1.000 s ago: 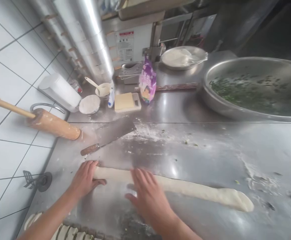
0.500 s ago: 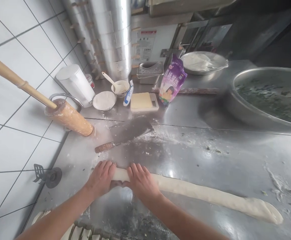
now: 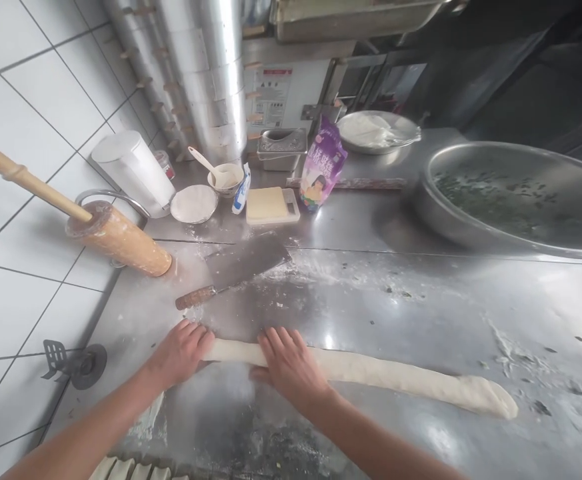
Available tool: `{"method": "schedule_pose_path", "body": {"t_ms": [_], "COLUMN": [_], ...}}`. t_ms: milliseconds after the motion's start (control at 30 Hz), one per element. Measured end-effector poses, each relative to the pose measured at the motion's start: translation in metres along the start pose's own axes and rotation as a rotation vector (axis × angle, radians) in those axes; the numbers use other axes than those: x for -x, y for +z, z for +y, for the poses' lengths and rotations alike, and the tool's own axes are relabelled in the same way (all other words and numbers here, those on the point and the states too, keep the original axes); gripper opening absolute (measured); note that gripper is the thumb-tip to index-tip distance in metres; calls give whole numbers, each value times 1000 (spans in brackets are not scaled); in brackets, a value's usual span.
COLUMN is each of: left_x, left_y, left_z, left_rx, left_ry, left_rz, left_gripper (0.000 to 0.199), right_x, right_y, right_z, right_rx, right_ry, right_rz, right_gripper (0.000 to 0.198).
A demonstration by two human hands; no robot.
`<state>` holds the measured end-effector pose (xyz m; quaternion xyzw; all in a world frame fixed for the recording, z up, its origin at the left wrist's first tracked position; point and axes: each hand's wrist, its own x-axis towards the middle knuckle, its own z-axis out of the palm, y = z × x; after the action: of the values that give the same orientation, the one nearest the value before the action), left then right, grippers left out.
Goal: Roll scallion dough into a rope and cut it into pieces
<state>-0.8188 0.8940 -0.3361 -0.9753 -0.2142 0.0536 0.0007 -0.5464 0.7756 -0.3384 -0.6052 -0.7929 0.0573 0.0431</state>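
Observation:
A long pale dough roll [image 3: 391, 371] lies across the floury steel table, its thicker right end free. My left hand [image 3: 183, 350] is wrapped over the roll's left end, hiding that tip. Further right, my right hand [image 3: 291, 363] curls over the dough with its fingers on the far side and its thumb on the near side. A bare stretch of dough shows between the two hands. Just beyond my left hand rests a cleaver [image 3: 243, 265] with a wooden handle.
A rolling pin [image 3: 121, 240] on a long rod leans at the tiled wall. Behind stand a flour bowl [image 3: 194, 204], a kitchen scale [image 3: 273, 205], a purple bag [image 3: 323, 167] and a large steel basin [image 3: 441, 207] with chopped greens. Cut dough pieces [image 3: 131, 469] line the near edge.
My hands have moved further apart along the dough, the left toward the left end. The camera view has shifted, so the table things appear further left.

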Motion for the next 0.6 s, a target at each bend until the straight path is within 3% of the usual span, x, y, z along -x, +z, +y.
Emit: {"method": "schedule_pose_path", "body": {"t_ms": [133,333,467,533,600], "left_x": [2,23,-3,-25,-40], "left_y": [-7,-32,-41,-30,-13], "left_z": [9,22,51,65,71], "left_rx": [22,253,315,283,208], "left_ry": [-78,-402,-428,-333,-208], "left_rz": [-66,-94,17,107,149], "left_gripper": [45,80,51,42,47], "right_x": [41,92,91,90,95], "right_y": [-2,-8,-8,-9,-9], "right_z": [38,87,85,84,89], "right_rx": [7,-5,-40,-54,-56], "right_ry": [73,107,104,111,121], "right_rz": [-27,-24,-10,-1,3], "right_gripper": [64,60,62,65,66]}}
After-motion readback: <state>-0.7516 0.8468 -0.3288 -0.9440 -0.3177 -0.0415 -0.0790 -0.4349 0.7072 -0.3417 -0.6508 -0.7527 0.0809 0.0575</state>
